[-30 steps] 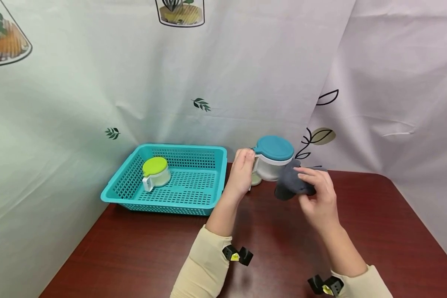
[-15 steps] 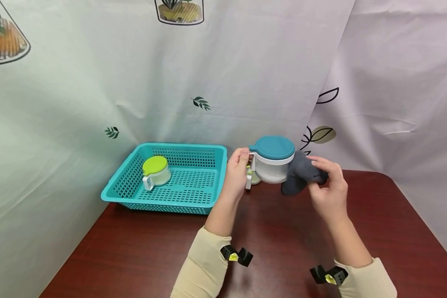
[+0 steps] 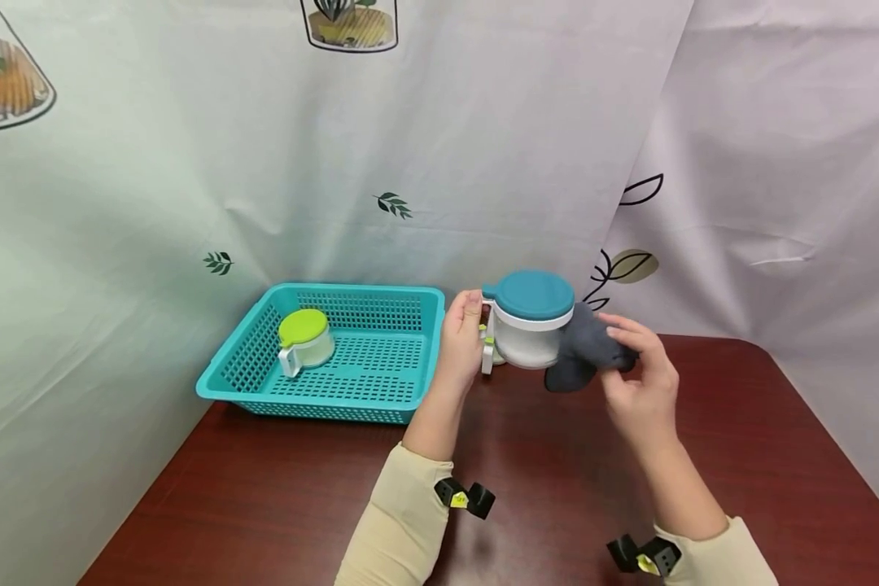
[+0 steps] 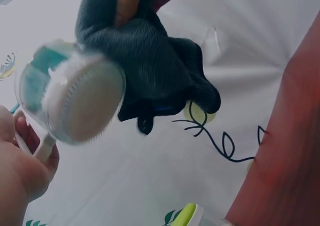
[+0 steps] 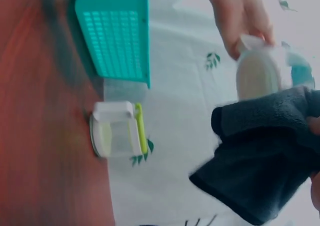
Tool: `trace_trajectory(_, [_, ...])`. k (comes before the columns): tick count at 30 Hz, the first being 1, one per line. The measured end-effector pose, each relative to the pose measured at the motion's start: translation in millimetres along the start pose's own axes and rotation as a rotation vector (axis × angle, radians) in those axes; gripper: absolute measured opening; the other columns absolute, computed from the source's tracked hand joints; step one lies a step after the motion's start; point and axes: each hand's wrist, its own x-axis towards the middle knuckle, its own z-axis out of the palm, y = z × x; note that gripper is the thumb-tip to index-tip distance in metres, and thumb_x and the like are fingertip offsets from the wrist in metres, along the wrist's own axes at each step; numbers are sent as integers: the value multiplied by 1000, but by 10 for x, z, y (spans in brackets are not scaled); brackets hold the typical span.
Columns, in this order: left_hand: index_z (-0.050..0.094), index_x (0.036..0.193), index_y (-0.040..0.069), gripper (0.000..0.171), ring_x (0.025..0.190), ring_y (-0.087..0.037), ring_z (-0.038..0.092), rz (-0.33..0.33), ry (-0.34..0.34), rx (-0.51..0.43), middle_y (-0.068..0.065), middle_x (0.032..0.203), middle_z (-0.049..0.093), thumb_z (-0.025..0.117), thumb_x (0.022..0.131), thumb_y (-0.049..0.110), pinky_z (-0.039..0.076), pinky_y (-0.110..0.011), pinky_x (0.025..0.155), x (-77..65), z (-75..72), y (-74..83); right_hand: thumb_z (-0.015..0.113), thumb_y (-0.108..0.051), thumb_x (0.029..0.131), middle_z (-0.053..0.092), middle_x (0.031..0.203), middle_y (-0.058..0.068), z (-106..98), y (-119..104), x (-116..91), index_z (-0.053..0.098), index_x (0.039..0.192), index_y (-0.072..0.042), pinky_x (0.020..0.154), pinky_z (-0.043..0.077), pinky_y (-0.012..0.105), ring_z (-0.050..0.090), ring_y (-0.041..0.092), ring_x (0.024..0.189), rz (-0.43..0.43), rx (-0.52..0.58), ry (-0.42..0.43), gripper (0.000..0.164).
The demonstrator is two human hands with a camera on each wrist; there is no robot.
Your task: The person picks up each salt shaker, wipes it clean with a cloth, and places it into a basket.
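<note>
In the head view my left hand [image 3: 460, 338] grips the white handle of a clear seasoning jar [image 3: 529, 338] with a blue lid, held up above the table. White contents show through its wall and base in the left wrist view. My right hand [image 3: 643, 374] pinches a dark grey cloth [image 3: 586, 348], which lies against the jar's right side. Part of the cloth hangs below the fingers. Behind my left hand, a second jar with a green lid [image 5: 117, 129] stands on the table; the right wrist view shows it more fully.
A turquoise perforated basket [image 3: 308, 408] stands at the back left of the dark red table [image 3: 278, 480]. Inside it, to the left, sits another green-lidded jar [image 3: 309, 338]. A pale printed curtain [image 3: 439, 146] hangs right behind the table.
The cloth and right hand shifted right along the jar's side, then slightly back left. The held jar turned a little and moved slightly left, its lid tab and handle now showing more.
</note>
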Motion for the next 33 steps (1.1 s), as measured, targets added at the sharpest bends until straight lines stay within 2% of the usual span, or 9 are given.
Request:
trace_trajectory(3, [51, 99, -10, 31, 84, -14, 46, 29, -75, -2, -7, 85, 50, 33, 102, 16, 41, -32, 78, 8, -36, 5, 53, 28, 69, 61, 105, 23, -52, 180, 23, 50, 95, 14, 89, 43, 23, 57, 17, 103, 52, 70, -20, 30])
trace_trajectory(6, [50, 104, -11, 31, 84, -14, 47, 23, -148, -13, -9, 87, 51, 32, 102, 14, 41, -32, 80, 8, -52, 5, 54, 29, 70, 63, 110, 8, -101, 336, 29, 48, 99, 15, 88, 43, 21, 56, 15, 106, 96, 126, -63, 32])
trace_trajectory(10, [48, 109, -10, 31, 91, -19, 46, -8, -178, 4, -15, 94, 50, 30, 102, 14, 39, -31, 82, -2, -55, 0, 55, 30, 70, 62, 111, -3, -140, 385, 18, 47, 100, 15, 88, 45, 20, 56, 14, 108, 121, 167, -109, 34])
trace_trajectory(15, [47, 108, -11, 31, 94, -25, 46, -13, -139, 37, -19, 99, 50, 30, 102, 14, 39, -29, 82, 13, -47, -19, 56, 32, 65, 62, 110, -4, -192, 323, -16, 53, 102, 12, 84, 45, 18, 57, 13, 103, 115, 152, -165, 41])
trace_trajectory(19, [49, 110, -10, 32, 93, -19, 46, -30, -152, 12, -16, 99, 51, 31, 102, 15, 39, -29, 83, 8, -63, -50, 57, 31, 65, 61, 108, -7, -221, 313, -28, 52, 104, 14, 81, 45, 16, 58, 9, 99, 142, 145, -144, 42])
trace_trajectory(25, [45, 112, -13, 36, 99, -14, 44, 4, -290, -85, -11, 101, 49, 28, 103, 17, 37, -31, 90, -29, -76, -74, 53, 29, 70, 63, 105, 6, -210, 390, 25, 46, 104, 19, 80, 47, 21, 60, 18, 96, 205, 359, -1, 36])
trace_trajectory(27, [45, 112, -13, 36, 99, -13, 44, 19, -288, -99, -10, 102, 50, 28, 103, 17, 36, -31, 91, -27, -74, -88, 53, 30, 69, 63, 106, 7, -209, 397, 21, 45, 103, 19, 80, 47, 22, 60, 20, 96, 206, 407, -5, 36])
trace_trajectory(31, [46, 111, -13, 35, 96, -12, 45, 23, -232, -96, -7, 99, 51, 30, 102, 16, 37, -31, 87, -7, -96, -112, 54, 31, 68, 64, 107, 8, -203, 355, -27, 46, 102, 17, 79, 48, 22, 60, 21, 97, 211, 460, -61, 38])
trace_trajectory(33, [46, 110, -13, 36, 94, -12, 46, 18, -233, -97, -4, 97, 51, 31, 102, 18, 38, -30, 85, 0, -119, -124, 53, 31, 68, 64, 108, 8, -205, 339, -45, 47, 103, 16, 80, 48, 23, 60, 21, 98, 214, 470, -85, 39])
